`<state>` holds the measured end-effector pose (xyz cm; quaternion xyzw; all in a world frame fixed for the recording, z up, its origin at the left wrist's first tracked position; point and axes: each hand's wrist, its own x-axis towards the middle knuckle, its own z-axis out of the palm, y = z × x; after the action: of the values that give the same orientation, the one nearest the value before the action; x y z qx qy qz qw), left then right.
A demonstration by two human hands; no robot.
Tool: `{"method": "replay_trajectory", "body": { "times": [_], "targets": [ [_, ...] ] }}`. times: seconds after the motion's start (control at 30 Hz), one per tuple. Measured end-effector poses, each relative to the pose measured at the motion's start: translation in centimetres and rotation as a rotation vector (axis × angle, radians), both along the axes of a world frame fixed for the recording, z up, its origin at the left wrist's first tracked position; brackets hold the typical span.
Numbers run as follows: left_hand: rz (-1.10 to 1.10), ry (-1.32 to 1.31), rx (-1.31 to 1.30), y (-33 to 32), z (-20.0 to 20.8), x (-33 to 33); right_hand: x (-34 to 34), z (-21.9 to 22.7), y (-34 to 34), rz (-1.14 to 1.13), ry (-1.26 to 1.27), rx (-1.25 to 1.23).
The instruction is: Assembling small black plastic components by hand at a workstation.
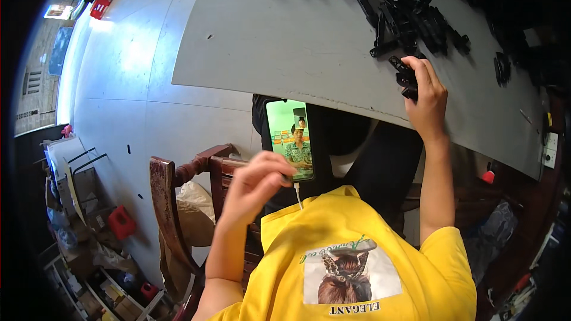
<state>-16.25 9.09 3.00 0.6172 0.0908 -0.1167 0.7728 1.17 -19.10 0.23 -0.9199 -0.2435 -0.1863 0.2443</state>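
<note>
My right hand point(427, 98) is at the table's near edge, its fingers closed around a few small black plastic pieces point(402, 74). Just beyond it lies a loose heap of similar black pieces point(410, 21), whose exact kind I cannot tell. My left hand point(256, 181) is over my lap, thumb and fingers drawn together beside the lower end of a phone point(290, 137). A small dark bit shows at those fingertips, too small to name. The lit phone screen shows a person in a patterned shirt, and a white cable point(298, 195) runs from its lower end.
The grey table point(256, 41) has a sharp corner at its left, with more black pieces along its far side. A wooden chair point(163, 196) stands at my left. Past it are a red container point(121, 222) and shelves with boxes point(113, 294). A wall socket point(551, 150) is far right.
</note>
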Motion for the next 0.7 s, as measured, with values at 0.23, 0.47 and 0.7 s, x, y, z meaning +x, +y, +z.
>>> {"method": "replay_trajectory", "body": {
  "times": [0.23,0.47,0.7],
  "targets": [
    [-0.201,-0.029,0.049,-3.3,-0.9,-0.1,-4.2,1.9,1.0,0.020,0.389,0.537],
    [-0.072,-0.237,0.288,-4.7,0.5,1.5,-9.8,3.4,0.9,0.228,0.654,0.560],
    [-0.124,-0.371,0.415,-5.6,1.7,1.8,-11.1,4.6,1.0,0.342,0.465,0.381]
  ]
}}
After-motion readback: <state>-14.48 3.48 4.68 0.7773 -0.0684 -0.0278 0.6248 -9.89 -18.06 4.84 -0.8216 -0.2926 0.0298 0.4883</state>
